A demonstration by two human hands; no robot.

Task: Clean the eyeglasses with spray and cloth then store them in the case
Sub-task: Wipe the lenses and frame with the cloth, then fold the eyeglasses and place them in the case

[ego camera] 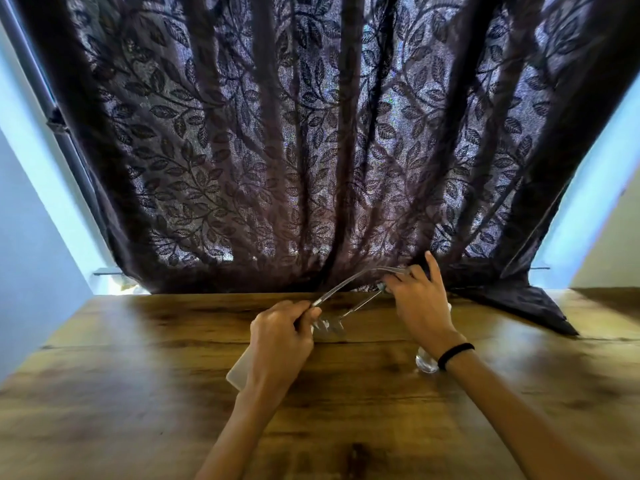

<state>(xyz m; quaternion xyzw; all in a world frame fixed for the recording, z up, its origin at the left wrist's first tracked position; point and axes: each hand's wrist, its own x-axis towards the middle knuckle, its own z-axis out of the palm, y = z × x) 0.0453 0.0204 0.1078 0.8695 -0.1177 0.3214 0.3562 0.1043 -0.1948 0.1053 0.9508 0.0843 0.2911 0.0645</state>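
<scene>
Wooden tabletop (138,393) beneath a leaf-patterned curtain (277,133). Both hands hold the clear-framed eyeglasses (346,308) above it: left hand (280,341) pinched on one temple, right hand (420,303) closed at the other (index finger lifted). Best to grip the frame, never the lenses.

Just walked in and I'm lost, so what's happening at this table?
A person sits at a brown wooden table in front of a dark leaf-patterned curtain, holding a pair of clear-framed eyeglasses up between both hands. The left hand pinches one end of the frame and the right hand grips the other. A white flat case lies partly hidden under the left hand, and a small clear bottle sits under the right wrist. The glasses are not yet in the case.
</scene>
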